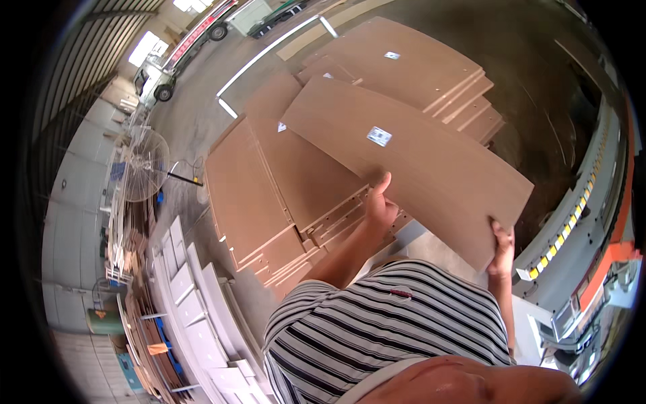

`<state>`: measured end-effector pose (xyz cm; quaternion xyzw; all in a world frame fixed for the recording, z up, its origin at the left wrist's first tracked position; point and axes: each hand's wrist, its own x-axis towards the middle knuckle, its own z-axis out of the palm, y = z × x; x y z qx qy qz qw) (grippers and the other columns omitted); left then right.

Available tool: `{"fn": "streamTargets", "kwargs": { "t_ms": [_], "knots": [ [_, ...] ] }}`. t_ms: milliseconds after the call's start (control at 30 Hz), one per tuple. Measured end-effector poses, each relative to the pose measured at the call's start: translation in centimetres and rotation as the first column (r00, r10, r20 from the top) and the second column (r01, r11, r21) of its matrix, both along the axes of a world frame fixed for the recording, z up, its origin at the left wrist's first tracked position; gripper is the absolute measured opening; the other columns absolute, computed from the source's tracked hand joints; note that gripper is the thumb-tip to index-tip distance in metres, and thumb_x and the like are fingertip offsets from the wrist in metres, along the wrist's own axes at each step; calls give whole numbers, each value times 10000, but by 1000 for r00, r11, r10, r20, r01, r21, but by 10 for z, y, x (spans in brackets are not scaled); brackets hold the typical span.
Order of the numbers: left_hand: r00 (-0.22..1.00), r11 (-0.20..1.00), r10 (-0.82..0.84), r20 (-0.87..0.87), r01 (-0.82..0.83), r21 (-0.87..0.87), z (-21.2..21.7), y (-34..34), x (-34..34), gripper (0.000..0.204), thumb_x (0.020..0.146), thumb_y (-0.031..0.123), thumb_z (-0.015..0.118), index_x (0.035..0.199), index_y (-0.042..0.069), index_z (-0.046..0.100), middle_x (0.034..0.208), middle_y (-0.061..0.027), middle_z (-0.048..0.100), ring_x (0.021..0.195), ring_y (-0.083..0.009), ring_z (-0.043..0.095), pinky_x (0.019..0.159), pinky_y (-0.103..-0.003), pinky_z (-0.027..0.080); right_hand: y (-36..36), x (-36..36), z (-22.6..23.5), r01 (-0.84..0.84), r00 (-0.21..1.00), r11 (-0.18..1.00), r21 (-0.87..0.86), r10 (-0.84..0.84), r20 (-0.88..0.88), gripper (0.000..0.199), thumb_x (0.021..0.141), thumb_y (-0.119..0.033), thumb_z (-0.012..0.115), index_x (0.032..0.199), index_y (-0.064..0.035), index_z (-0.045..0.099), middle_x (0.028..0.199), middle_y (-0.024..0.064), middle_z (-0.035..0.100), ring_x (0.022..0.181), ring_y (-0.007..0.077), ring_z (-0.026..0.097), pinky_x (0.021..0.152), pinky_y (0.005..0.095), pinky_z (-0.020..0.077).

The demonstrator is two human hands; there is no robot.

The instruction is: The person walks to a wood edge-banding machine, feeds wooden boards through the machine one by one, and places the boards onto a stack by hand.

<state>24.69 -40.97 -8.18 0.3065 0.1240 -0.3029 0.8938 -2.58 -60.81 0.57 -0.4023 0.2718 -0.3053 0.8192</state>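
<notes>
A long brown wooden panel (431, 161) with a white printed label (379, 136) slants across the middle, above stacked brown panels. My left hand (381, 204) grips its near long edge, thumb on top and the other fingers partly hidden below. At the panel's right end, my right hand (500, 250) is closed on the short edge near the corner. Under the panel's left part lies a stack of brown panels (245, 188), with drilled holes along some edges. Whether the held panel's far end touches the stacks I cannot tell.
Another panel stack (404, 50) lies farther back, beside a white metal trolley handle (269, 50). Along the right runs a grey machine (572, 229) with a yellow-marked strip. White panels (195, 303) lean at lower left, near a caged floor fan (145, 163). A truck (182, 50) stands far back.
</notes>
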Motion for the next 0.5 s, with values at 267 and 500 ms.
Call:
{"fn": "streamTargets", "kwargs": {
  "t_ms": [267,500],
  "knots": [
    [997,956,47,65,-64,288,66,89,131,462,923,274,573,1237,-51,474,1189,-148,562,1055,-287,562,888,-429,476,62,120,3,-534,845,839,107,534,34,330,911,-191,562,1146,41,551,1010,119,651,863,227,650,805,339,528],
    [811,-388,-506,293,-518,762,37,166,231,828,857,534,560,1415,-5,272,1414,-275,320,1253,-440,376,1031,-514,315,71,143,8,-721,682,692,44,719,-134,277,969,-186,467,1099,36,568,974,136,655,866,222,655,796,314,533]
  ]
}}
